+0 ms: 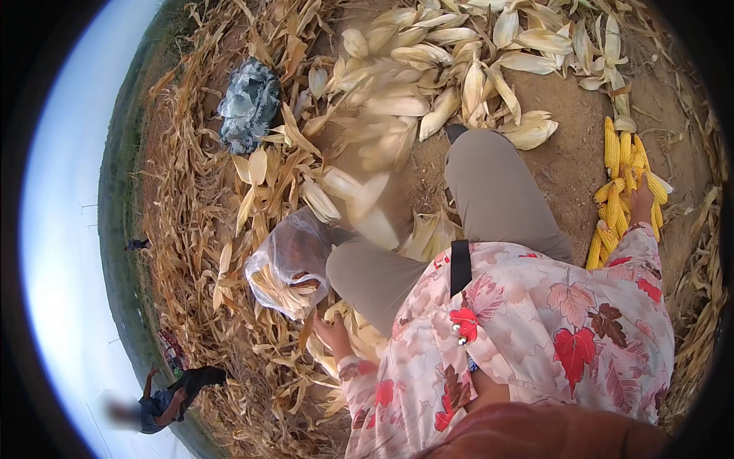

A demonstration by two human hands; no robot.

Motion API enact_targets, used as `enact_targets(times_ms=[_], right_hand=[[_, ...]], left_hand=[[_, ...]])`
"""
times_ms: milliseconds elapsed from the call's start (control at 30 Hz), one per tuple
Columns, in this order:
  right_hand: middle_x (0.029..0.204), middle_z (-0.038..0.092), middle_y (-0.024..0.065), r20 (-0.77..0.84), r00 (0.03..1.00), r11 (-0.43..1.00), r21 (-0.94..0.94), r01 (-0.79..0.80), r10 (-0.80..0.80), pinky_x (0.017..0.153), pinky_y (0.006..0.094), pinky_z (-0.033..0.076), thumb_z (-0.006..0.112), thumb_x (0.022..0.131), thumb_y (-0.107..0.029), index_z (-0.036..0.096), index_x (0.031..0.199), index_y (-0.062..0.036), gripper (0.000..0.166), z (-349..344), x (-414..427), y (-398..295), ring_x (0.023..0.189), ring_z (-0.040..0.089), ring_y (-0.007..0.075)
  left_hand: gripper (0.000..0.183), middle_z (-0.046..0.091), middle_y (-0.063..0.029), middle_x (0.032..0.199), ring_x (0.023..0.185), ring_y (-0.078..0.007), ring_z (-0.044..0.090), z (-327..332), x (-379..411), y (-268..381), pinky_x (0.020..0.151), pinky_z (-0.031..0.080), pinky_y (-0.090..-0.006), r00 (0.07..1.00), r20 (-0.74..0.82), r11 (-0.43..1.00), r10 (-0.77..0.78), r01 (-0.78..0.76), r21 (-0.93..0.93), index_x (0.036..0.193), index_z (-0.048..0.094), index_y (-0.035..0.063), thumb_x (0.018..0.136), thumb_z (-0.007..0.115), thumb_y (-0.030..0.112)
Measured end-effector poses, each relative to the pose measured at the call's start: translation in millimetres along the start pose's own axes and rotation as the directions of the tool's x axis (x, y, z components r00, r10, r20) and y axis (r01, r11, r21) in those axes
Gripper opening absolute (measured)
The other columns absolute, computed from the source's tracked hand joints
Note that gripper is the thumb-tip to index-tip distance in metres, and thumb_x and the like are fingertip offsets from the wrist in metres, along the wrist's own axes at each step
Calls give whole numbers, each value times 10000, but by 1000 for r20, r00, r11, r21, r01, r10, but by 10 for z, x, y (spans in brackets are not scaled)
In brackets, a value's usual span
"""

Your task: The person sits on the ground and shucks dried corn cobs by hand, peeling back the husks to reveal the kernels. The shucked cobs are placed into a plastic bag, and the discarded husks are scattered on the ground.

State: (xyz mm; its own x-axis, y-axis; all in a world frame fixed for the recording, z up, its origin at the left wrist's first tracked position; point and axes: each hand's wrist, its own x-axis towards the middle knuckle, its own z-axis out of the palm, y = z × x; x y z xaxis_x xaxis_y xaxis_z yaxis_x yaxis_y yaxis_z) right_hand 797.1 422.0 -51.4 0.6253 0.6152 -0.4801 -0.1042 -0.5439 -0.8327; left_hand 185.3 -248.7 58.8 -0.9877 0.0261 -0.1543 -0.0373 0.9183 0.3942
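Note:
At the lower left, my left hand point(332, 335) is beside corn husks, just below a clear plastic bag point(287, 264) with dry husks in it. Its fingers are apart, and I see nothing held in it. On the right, my right hand point(641, 201) rests against a pile of husked yellow corn cobs point(612, 209). Its grip is partly hidden, so whether it holds a cob cannot be told. Pale ears in their husks point(413, 103) and loose husks lie beyond my bent knees, some of them blurred.
A dark, dusty plastic bundle point(250, 106) lies among dry stalks and leaves point(189, 229) at the upper left. Bare soil point(573, 115) shows between the husks and the cobs. Another person point(166, 401) is bent over at the lower left, near a red patterned item point(172, 351).

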Motion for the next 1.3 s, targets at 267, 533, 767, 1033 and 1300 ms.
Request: enact_targets(times_ms=[267, 533, 767, 1033, 1300], right_hand=[[880, 672, 205, 567, 754, 468, -595, 654, -332, 749, 406, 500, 610, 828, -302, 653, 1083, 2, 399, 873, -193, 918, 913, 656, 336], [801, 648, 94, 845, 534, 549, -438, 712, -18, 583, 325, 505, 619, 837, -244, 659, 1033, -4, 312, 1263, -1756, 692, 674, 611, 185], [752, 622, 67, 757, 645, 739, -494, 457, 106, 544, 286, 493, 584, 848, -160, 648, 1016, -23, 225, 1260, -1767, 671, 625, 584, 142], [805, 662, 106, 863, 502, 428, -473, 771, 49, 627, 341, 509, 618, 824, -202, 643, 975, -27, 232, 1902, -1886, 1083, 714, 637, 234], [892, 649, 227, 966, 228, -38, -234, 971, -119, 798, 447, 494, 577, 757, -144, 654, 938, -15, 235, 2833, -1728, 1391, 885, 624, 386]], left_hand=[[499, 516, -191, 1232, 1012, -251, 594, 98, 98, 75, 828, 492, -330, 995, -93, 882, -42, -7, -472, 1298, 425, -55, 891, 637, 142], [504, 534, -154, 1199, 1019, -224, 567, -72, 103, 263, 846, 488, -309, 992, -85, 743, 92, -125, -658, 1333, 407, -20, 922, 600, 199], [451, 569, -137, 1127, 990, -201, 579, -122, 103, 446, 848, 476, -299, 978, -99, 720, 184, -203, -663, 1317, 422, -43, 936, 581, 140], [435, 579, -128, 1115, 1001, -196, 565, -77, 115, 1070, 866, 458, -300, 966, -35, 813, 257, -235, -532, 1316, 447, -20, 933, 581, 138], [260, 622, -162, 1053, 974, -306, 582, 59, 100, 1464, 903, 440, -394, 937, 81, 940, 340, -340, -18, 1033, 638, -21, 917, 552, 196]])
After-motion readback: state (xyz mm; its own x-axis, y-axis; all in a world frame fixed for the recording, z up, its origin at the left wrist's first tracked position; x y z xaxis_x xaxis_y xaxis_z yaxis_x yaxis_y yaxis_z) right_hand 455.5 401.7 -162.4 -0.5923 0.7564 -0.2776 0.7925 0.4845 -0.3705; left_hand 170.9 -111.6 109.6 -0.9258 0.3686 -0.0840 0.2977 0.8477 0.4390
